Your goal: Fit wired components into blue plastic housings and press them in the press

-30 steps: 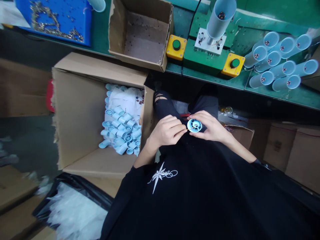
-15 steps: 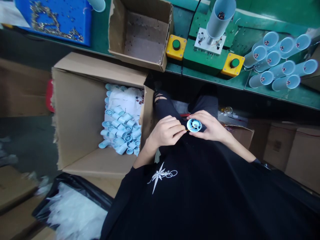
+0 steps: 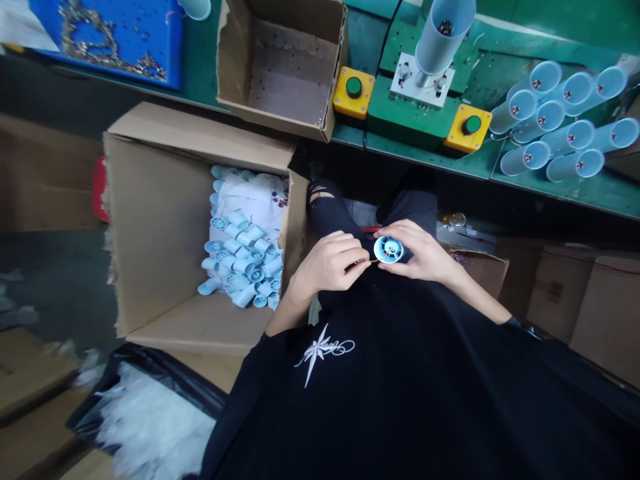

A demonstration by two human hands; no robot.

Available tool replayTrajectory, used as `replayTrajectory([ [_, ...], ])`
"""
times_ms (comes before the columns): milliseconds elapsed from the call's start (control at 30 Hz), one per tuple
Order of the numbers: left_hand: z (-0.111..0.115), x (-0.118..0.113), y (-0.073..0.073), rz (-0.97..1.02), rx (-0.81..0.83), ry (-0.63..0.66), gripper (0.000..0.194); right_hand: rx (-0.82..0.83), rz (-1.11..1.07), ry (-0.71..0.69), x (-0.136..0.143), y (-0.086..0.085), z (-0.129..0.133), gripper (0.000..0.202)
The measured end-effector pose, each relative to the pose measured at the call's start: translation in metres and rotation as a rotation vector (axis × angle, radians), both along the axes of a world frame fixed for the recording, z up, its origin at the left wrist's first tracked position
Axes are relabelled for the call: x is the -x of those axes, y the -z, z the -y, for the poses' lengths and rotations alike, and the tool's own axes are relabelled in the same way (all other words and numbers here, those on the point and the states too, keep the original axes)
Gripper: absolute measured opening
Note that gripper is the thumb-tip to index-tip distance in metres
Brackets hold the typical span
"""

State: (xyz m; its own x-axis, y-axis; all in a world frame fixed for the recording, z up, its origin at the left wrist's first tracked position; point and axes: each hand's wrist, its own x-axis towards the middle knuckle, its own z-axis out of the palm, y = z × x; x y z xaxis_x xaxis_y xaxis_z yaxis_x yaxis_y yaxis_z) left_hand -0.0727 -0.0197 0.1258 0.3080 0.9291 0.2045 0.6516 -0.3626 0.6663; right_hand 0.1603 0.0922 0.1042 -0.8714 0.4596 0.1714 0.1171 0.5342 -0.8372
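Above my lap, my right hand (image 3: 423, 253) grips a light blue round plastic part (image 3: 389, 250) with spokes and a hub inside its open end. Thin wires (image 3: 375, 261), orange-yellow in colour, run from the part to the left. My left hand (image 3: 336, 261) pinches these wires between thumb and forefinger, close beside the part's rim. To the left, many similar light blue parts (image 3: 243, 263) lie heaped on white material in a large cardboard box (image 3: 165, 233).
Along the green bench stand a smaller cardboard box (image 3: 295, 63), a fixture (image 3: 423, 80) between two yellow button boxes (image 3: 354, 93) (image 3: 467, 128), and several blue tubes (image 3: 550, 120). A blue tray (image 3: 173, 40) holds small metal pieces. A black bag (image 3: 165, 380) lies lower left.
The wires now curve at the part's rim instead of stretching straight from its centre. Both hands keep nearly the same place and hold.
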Motion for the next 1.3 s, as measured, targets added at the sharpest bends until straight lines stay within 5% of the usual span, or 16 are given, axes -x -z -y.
replayTrajectory([
  [500,-0.012,-0.003,0.0,0.066,0.076,0.068,0.021,-0.039,-0.008,0.004,-0.003,0.003,0.0,0.052],
  [800,-0.051,-0.007,-0.023,0.109,0.25,0.102,0.016,-0.129,-0.066,0.052,-0.014,-0.001,-0.015,0.056],
  [1033,-0.083,-0.043,-0.049,-0.154,0.045,-0.008,0.017,-0.262,-0.102,0.179,-0.033,-0.01,-0.03,0.053],
  [1300,-0.105,-0.082,-0.055,-0.301,-0.03,0.163,0.02,-0.3,-0.115,0.344,-0.056,0.0,-0.034,0.06],
])
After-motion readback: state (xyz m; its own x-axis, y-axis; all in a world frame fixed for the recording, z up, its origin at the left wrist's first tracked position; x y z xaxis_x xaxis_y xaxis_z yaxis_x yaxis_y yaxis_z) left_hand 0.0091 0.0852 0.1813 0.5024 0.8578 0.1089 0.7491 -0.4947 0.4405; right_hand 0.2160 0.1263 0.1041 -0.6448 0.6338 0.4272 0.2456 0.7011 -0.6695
